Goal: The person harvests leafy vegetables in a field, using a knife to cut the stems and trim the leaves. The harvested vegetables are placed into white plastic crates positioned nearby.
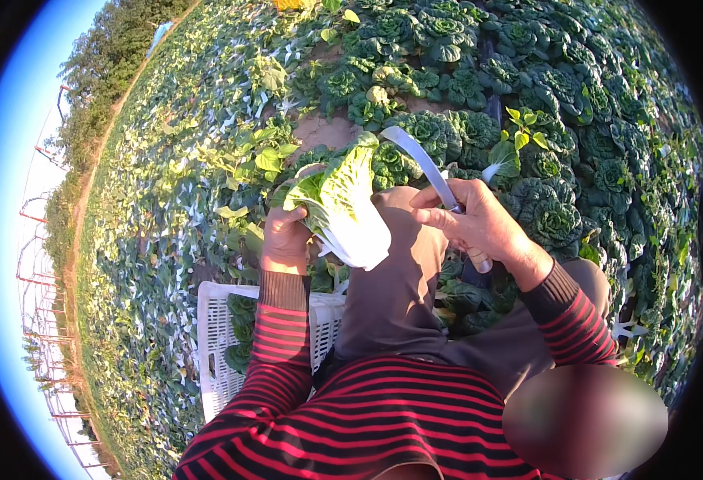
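My left hand point(285, 234) grips a head of Chinese cabbage point(351, 210) from its left side. The cabbage is tilted, with its white stem end towards my knee and its pale green leaves pointing up and away. In my right hand point(477, 216) is a curved harvesting knife point(426, 159), held by its wooden handle. The blade points away from me and bends to the left, its tip close to the cabbage leaves. Part of the handle is hidden by my fingers.
A white plastic crate point(219, 348) with dark leafy greens point(240, 330) inside stands beside my left leg, partly behind my arm. Dark green heads point(546, 216) grow densely ahead and to the right. Cut leaves point(159, 258) litter the left. A yellow object point(291, 4) lies far ahead.
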`<action>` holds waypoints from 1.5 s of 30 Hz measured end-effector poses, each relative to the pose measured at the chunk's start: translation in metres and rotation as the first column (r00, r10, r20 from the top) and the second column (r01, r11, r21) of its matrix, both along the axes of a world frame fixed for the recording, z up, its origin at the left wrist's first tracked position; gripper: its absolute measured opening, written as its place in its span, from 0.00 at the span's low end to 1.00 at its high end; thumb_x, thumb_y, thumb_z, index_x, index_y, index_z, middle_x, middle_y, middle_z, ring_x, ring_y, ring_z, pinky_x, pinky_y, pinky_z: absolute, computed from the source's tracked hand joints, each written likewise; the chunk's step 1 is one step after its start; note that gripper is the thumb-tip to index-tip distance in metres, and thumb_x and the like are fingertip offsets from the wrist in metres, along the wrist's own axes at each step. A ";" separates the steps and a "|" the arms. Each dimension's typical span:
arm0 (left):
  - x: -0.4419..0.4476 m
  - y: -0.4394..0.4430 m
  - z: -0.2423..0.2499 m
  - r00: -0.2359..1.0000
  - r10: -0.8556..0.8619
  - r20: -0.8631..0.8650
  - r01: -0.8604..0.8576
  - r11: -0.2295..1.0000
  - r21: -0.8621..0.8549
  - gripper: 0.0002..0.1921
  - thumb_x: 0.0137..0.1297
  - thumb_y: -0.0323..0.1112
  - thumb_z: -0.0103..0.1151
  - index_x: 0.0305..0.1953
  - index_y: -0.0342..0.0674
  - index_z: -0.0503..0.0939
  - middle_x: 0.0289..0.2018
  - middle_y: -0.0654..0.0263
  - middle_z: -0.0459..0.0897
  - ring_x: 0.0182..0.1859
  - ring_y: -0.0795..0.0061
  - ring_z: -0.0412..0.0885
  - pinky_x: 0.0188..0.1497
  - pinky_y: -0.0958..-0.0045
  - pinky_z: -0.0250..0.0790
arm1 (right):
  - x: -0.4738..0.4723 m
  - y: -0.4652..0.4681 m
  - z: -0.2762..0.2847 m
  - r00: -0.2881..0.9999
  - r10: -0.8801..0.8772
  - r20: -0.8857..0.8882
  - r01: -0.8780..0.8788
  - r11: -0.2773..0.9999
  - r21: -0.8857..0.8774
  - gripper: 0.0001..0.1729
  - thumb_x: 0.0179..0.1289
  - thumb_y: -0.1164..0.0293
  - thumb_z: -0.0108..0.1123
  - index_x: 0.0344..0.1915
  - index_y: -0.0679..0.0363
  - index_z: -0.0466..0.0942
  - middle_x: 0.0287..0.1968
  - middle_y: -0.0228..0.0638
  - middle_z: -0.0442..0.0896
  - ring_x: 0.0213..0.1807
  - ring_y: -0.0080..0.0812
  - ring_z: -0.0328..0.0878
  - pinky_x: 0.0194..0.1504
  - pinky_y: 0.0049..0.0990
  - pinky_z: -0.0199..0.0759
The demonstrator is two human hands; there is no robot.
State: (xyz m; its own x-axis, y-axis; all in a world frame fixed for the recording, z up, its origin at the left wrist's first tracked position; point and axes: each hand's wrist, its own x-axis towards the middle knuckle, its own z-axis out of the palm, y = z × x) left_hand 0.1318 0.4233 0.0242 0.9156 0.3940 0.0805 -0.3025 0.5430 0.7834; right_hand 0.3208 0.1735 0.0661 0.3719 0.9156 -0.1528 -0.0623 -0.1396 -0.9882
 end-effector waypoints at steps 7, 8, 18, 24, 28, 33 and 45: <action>0.018 -0.016 -0.032 0.989 0.010 0.147 0.048 0.921 -0.387 0.24 0.70 0.44 0.48 0.61 0.37 0.71 0.59 0.57 0.76 0.60 0.57 0.74 0.66 0.50 0.64 | -0.035 0.030 -0.003 0.961 -0.114 0.254 0.020 0.937 0.348 0.48 0.43 0.59 0.80 0.62 0.64 0.68 0.56 0.35 0.77 0.49 0.23 0.73 0.48 0.21 0.69; 0.020 -0.021 -0.027 0.991 0.041 0.124 0.001 0.948 -0.319 0.23 0.72 0.45 0.43 0.61 0.37 0.70 0.59 0.56 0.76 0.60 0.58 0.74 0.65 0.50 0.64 | -0.035 0.038 -0.002 0.910 -0.183 0.372 0.024 0.920 0.392 0.50 0.42 0.59 0.81 0.63 0.64 0.67 0.56 0.37 0.76 0.53 0.25 0.72 0.51 0.23 0.69; -0.007 -0.008 0.015 0.957 -0.105 -0.269 0.045 0.974 -0.223 0.30 0.73 0.56 0.41 0.66 0.40 0.64 0.63 0.51 0.69 0.65 0.53 0.67 0.66 0.40 0.57 | 0.045 0.076 -0.008 0.952 -0.092 -0.291 0.155 0.967 0.204 0.32 0.58 0.51 0.69 0.51 0.65 0.74 0.34 0.26 0.80 0.29 0.13 0.73 0.27 0.14 0.66; -0.027 0.009 0.014 0.882 0.144 -0.448 -0.197 0.978 -0.075 0.24 0.72 0.50 0.48 0.60 0.41 0.69 0.61 0.56 0.72 0.62 0.61 0.70 0.64 0.58 0.64 | 0.046 0.075 -0.040 0.493 0.279 -0.824 0.258 0.858 0.444 0.20 0.73 0.61 0.50 0.54 0.63 0.74 0.47 0.34 0.83 0.43 0.27 0.81 0.46 0.30 0.79; -0.025 0.012 0.001 0.883 0.119 -0.454 -0.192 0.974 -0.118 0.21 0.72 0.48 0.50 0.58 0.42 0.71 0.59 0.58 0.74 0.59 0.64 0.72 0.62 0.60 0.65 | 0.045 0.070 -0.040 0.513 0.338 -0.789 0.234 0.829 0.507 0.19 0.72 0.63 0.51 0.55 0.63 0.74 0.51 0.36 0.81 0.47 0.29 0.79 0.50 0.31 0.78; -0.019 0.010 -0.001 0.892 0.106 -0.440 -0.171 0.979 -0.111 0.20 0.71 0.48 0.52 0.56 0.43 0.73 0.55 0.61 0.78 0.56 0.65 0.75 0.61 0.59 0.67 | 0.039 0.069 -0.038 0.618 0.145 -0.773 0.303 0.863 0.404 0.21 0.73 0.60 0.49 0.54 0.63 0.75 0.47 0.34 0.83 0.42 0.27 0.81 0.44 0.30 0.79; 0.020 0.003 0.068 0.932 0.147 -0.332 0.108 0.760 0.641 0.47 0.60 0.65 0.58 0.67 0.32 0.60 0.63 0.56 0.69 0.67 0.63 0.65 0.71 0.61 0.52 | -0.010 0.072 -0.002 0.917 -0.196 0.347 0.106 0.959 0.263 0.43 0.52 0.53 0.74 0.59 0.68 0.68 0.40 0.44 0.84 0.41 0.28 0.82 0.42 0.28 0.75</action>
